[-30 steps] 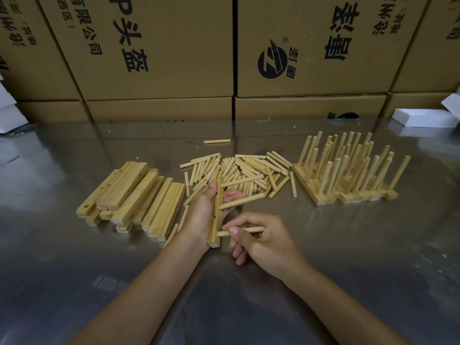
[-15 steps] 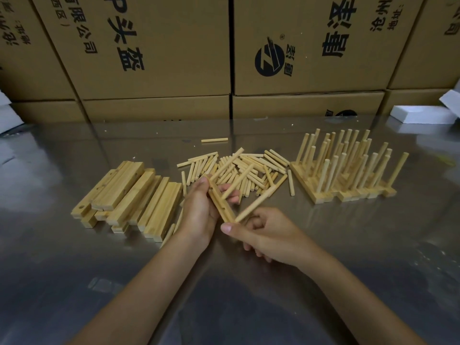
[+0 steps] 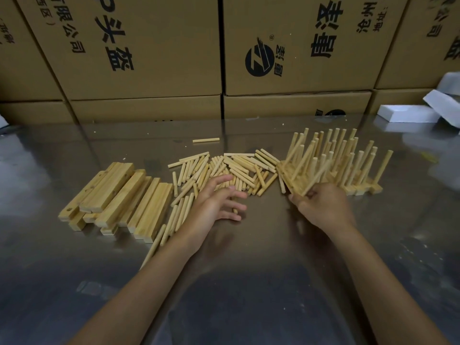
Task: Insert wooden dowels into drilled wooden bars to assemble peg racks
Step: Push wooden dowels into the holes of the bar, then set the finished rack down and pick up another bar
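At the right side of the reflective metal desk (image 3: 249, 282), the right hand (image 3: 323, 210) now presses a just-finished peg rack (image 3: 296, 188) against the near-left edge of the cluster of completed pale wooden peg racks (image 3: 343, 165), its fingers (image 3: 302, 198) clenched around the bar's near end with the pegs leaning up and away. Half a second ago that same bar was held between both hands in front of the loose pile, with a dowel going into it; a second ago it was still standing on end in the left hand. So one assembly cycle looks to be closing: the bar has crossed the desk and joined the finished group. The left hand (image 3: 214, 202) has let go of it and now hovers, fingers spread and holding nothing, over the near edge of the heap of short round light-wood dowels (image 3: 231, 168), which lies between the two stacks. To its left the stack of flat drilled wooden bars (image 3: 119, 195) is untouched, holes showing on the outer pieces. One stray single dowel (image 3: 206, 140) lies apart toward the brown printed cardboard boxes (image 3: 149, 46). Judging by this, the next step is probably to release the rack and fetch a fresh bar; plenty of bars and dowels remain, so the task is well short of done.
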The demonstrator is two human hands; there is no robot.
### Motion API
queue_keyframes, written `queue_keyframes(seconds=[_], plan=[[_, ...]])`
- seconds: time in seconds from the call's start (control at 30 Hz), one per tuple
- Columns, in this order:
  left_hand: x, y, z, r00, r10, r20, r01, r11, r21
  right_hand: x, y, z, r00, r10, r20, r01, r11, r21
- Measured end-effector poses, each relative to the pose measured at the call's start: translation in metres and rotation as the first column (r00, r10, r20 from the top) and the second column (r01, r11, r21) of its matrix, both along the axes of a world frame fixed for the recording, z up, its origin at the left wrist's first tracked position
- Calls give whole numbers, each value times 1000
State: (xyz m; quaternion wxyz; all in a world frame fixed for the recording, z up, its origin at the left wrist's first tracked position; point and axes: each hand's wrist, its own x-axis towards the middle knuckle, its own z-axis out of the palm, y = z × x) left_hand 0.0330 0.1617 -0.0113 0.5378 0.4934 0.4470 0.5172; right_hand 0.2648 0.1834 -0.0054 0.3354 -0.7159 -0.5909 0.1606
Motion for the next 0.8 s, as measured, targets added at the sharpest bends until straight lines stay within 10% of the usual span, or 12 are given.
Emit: queue_keyframes(seconds=[0.8], plan=[[-1, -1, 0, 1000, -8, -11, 8, 1000, 11, 15, 0, -3, 966, -174, 189, 184, 982, -39]])
